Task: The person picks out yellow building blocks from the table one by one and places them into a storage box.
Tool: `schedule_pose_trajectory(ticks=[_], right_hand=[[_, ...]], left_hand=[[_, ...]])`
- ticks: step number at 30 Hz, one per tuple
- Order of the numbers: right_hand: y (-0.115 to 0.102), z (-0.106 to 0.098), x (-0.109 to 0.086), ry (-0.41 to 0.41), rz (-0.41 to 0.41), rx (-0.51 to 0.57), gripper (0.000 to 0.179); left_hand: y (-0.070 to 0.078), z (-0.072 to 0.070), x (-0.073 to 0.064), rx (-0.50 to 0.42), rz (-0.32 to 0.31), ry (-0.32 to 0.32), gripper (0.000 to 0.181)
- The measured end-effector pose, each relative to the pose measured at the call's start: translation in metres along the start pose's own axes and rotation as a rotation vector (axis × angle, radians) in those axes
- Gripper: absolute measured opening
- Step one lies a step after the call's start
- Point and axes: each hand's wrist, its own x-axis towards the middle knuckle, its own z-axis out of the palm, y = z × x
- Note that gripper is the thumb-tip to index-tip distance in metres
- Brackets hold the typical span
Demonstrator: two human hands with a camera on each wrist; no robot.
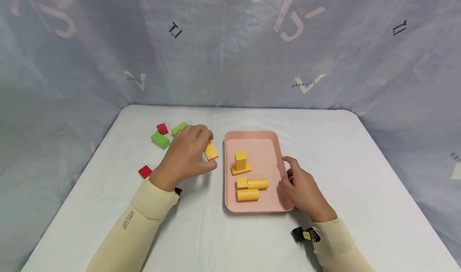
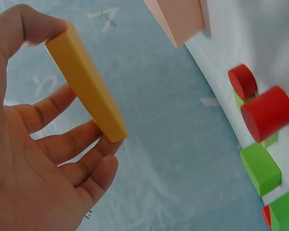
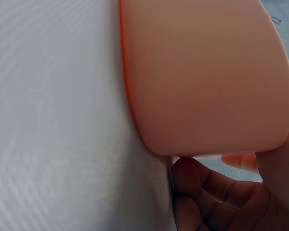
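Observation:
My left hand [image 1: 187, 152] pinches a flat yellow rectangular block [image 1: 210, 151] between thumb and fingertips, raised just left of the pink tray [image 1: 259, 144]. In the left wrist view the block [image 2: 86, 82] stands on a slant, thumb at one end and fingers along the other side. My right hand [image 1: 306, 190] holds the tray's right side, fingers curled against its outer wall [image 3: 207, 82] in the right wrist view. Inside the tray, an upright yellow block [image 1: 240, 160] stands on a flat piece; nearer lie a yellow cube [image 1: 241, 182] and two yellow cylinders [image 1: 247, 194].
Left of the tray lie green blocks [image 1: 160, 140] and red pieces [image 1: 145, 171], partly hidden by the left arm. A red cylinder [image 2: 267, 114] shows in the left wrist view. A grey printed curtain [image 1: 223, 55] hangs behind the white table [image 1: 324, 136].

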Motion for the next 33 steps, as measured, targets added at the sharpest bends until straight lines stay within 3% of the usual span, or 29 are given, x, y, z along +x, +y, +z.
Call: schedule_pose_trajectory(ticks=[8,20,28,33], right_hand=[[-0.002,0.000,0.001,-0.008,0.010,0.005,0.059],[-0.002,0.000,0.001,-0.006,-0.003,0.005,0.058],[-0.001,0.000,-0.001,0.003,-0.024,-0.014,0.057],[-0.001,-0.001,-0.001,0.000,-0.026,-0.014,0.057]], left_hand=[[0.009,0.003,-0.001,0.014,0.032,0.016,0.043],[0.032,0.015,-0.001,-0.093,0.104,-0.090,0.045],[0.045,0.024,-0.001,-0.079,0.175,-0.132,0.050],[0.048,0.025,-0.002,-0.086,0.199,-0.122,0.050]])
